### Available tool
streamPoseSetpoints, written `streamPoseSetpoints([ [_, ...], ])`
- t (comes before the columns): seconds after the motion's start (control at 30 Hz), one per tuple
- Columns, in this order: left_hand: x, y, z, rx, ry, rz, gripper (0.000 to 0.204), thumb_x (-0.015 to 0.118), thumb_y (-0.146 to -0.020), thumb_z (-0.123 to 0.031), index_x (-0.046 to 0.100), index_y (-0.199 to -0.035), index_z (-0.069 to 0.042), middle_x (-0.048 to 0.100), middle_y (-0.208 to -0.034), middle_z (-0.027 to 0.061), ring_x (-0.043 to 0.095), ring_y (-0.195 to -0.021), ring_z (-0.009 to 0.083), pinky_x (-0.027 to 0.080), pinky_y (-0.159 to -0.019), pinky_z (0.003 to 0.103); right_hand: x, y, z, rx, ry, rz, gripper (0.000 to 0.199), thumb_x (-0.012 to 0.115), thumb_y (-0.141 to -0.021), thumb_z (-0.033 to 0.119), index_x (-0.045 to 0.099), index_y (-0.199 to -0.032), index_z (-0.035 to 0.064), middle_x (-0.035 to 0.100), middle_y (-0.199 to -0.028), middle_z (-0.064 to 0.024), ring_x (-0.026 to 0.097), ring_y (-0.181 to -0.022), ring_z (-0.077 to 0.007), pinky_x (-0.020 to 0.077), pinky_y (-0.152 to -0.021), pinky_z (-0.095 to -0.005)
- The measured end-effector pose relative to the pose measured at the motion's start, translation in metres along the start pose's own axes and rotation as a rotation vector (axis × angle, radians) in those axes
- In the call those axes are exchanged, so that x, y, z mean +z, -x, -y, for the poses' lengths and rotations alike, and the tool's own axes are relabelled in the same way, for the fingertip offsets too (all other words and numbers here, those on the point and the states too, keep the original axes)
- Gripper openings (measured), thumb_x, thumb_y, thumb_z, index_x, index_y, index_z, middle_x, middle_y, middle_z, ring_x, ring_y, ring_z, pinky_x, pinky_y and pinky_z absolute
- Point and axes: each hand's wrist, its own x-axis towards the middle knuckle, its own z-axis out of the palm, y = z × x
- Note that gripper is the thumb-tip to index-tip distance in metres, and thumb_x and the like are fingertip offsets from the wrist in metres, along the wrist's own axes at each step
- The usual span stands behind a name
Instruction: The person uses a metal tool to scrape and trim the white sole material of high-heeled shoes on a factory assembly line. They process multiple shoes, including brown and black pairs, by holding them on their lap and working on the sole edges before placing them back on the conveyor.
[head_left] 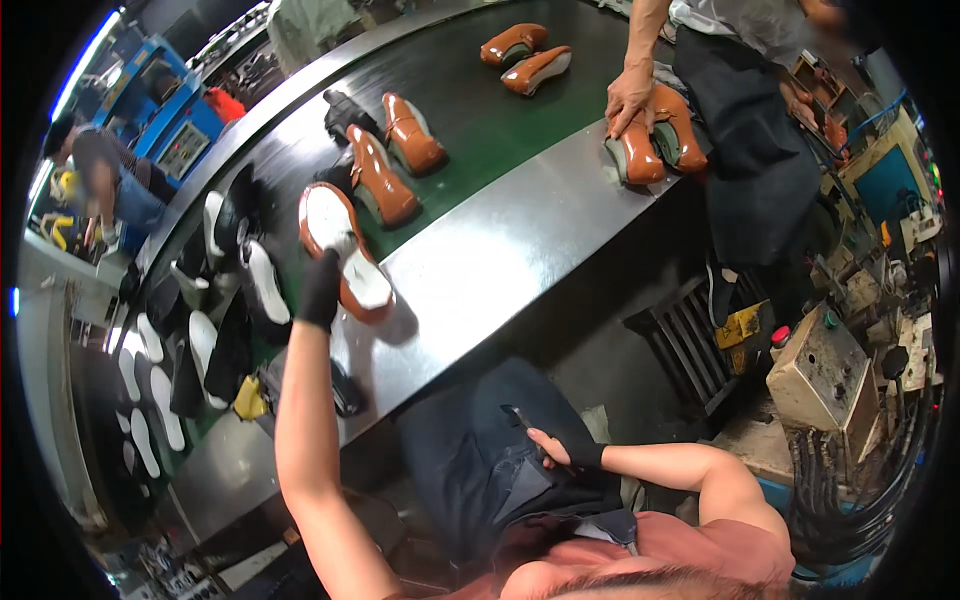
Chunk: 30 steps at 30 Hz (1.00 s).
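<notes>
My left hand [322, 285], in a black glove, grips a glossy brown shoe [362, 283] whose white underside is turned up, above the metal edge of the conveyor. Its fingers are partly hidden by the shoe. Close to my lap, my right hand [550, 450], with a black band or glove at the wrist, is closed around a slim tool [518, 417]. The tool's exact kind is too small to make out. A pair of brown shoes, the nearer one [380, 180] and its mate [413, 135], lies on the belt just beyond my left hand.
The green belt [470, 165] has a metal ledge [480, 265]. Black shoes and white insoles [165, 405] lie at left. Another brown pair [535, 70] sits farther off. At right, a co-worker's hand [630, 95] rests on brown shoes [640, 160]. A control box [820, 375] stands at right.
</notes>
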Motion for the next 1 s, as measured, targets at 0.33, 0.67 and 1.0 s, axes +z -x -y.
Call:
streamPoseSetpoints([
  [0.33,0.016,-0.169,0.020,0.302,-0.748,-0.331,0.093,0.076,-0.070,-0.024,0.028,-0.147,-0.002,0.057,-0.127,0.0254,0.059,-0.116,0.0370,0.045,-0.099,0.041,-0.044,-0.049,0.025,0.095,-0.108,0.125,0.062,0.038,-0.097,0.062,0.064,-0.094,0.0047,0.060,-0.066,-0.0033,0.057,-0.056,-0.0100,0.0455,-0.051,-0.0264],
  [0.67,0.074,-0.196,-0.054,0.729,-1.161,-0.337,0.058,0.067,-0.081,-0.026,0.051,-0.129,0.001,0.059,-0.119,0.0275,0.057,-0.115,0.0397,0.043,-0.101,0.041,-0.055,-0.056,0.038,0.196,-0.181,0.119,0.072,0.038,-0.094,0.068,0.062,-0.068,0.0054,0.059,-0.054,-0.0029,0.056,-0.048,-0.0124,0.0455,-0.049,-0.0280],
  [1.0,0.309,-0.291,-0.022,0.509,-1.658,0.241,0.047,0.058,-0.088,-0.039,0.061,-0.124,-0.009,0.063,-0.121,0.0192,0.062,-0.111,0.0359,0.049,-0.094,0.046,-0.082,-0.080,0.070,0.282,-0.174,0.147,0.068,0.037,-0.096,0.063,0.063,-0.082,0.0018,0.059,-0.058,-0.0061,0.056,-0.046,-0.0125,0.0459,-0.047,-0.0281],
])
